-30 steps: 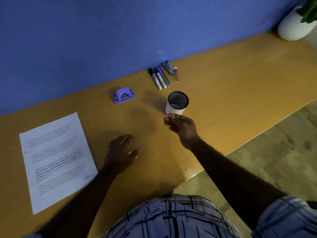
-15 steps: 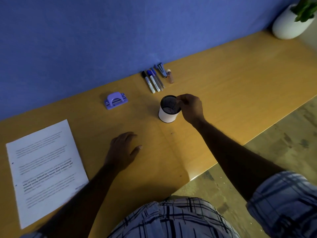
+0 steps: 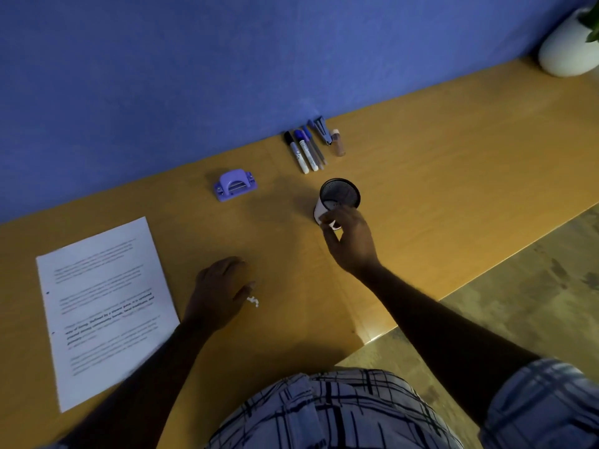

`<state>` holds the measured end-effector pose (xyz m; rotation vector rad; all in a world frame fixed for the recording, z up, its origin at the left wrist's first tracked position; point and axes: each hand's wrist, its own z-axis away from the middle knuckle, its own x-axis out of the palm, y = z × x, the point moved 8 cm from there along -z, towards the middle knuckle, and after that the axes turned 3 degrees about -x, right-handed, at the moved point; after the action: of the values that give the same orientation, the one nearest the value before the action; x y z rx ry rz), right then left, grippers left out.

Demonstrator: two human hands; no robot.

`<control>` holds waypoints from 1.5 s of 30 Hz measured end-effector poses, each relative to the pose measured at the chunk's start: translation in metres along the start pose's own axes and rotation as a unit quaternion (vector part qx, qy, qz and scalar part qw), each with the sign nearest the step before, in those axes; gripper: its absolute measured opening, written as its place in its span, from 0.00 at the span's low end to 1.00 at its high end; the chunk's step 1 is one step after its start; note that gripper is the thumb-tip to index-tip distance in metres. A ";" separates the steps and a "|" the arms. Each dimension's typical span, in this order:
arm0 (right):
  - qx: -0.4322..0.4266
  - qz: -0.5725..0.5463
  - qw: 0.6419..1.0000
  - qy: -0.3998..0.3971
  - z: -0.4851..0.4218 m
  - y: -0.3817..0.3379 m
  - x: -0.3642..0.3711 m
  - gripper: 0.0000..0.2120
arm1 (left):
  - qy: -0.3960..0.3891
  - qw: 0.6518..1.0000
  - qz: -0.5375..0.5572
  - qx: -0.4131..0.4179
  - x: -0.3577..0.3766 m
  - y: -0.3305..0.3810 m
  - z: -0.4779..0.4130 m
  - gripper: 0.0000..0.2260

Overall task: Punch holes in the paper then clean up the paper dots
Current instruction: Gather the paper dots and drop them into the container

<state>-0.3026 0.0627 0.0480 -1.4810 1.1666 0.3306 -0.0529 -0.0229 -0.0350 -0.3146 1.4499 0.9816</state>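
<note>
Paper, one sheet, two holes, lies beside your flat, relaxed left hand; dots by its thumb. Your right hand grips one cup near one punch.

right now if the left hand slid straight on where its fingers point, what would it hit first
The left hand would cross bare table between the hole punch and the cup, then probably meet the markers; depth is unclear.
</note>
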 end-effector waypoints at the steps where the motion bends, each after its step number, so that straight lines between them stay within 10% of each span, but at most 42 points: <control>1: -0.003 -0.005 1.000 -0.014 0.006 -0.004 0.008 0.05 | -0.003 1.000 -0.003 0.002 0.000 -0.001 0.003 0.31; 18: -0.096 0.091 0.936 -0.325 0.114 -0.037 0.132 0.28 | -0.063 0.994 -0.078 0.043 0.044 -0.007 0.067 0.33; 45: -0.076 0.095 0.955 -0.270 0.100 -0.038 0.140 0.22 | 0.054 0.995 0.072 -0.033 0.039 -0.021 0.033 0.18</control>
<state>-0.1675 0.0784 -0.0646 -1.2914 0.8497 0.9133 -0.0218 0.0023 -0.0730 -0.3183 1.5583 1.1460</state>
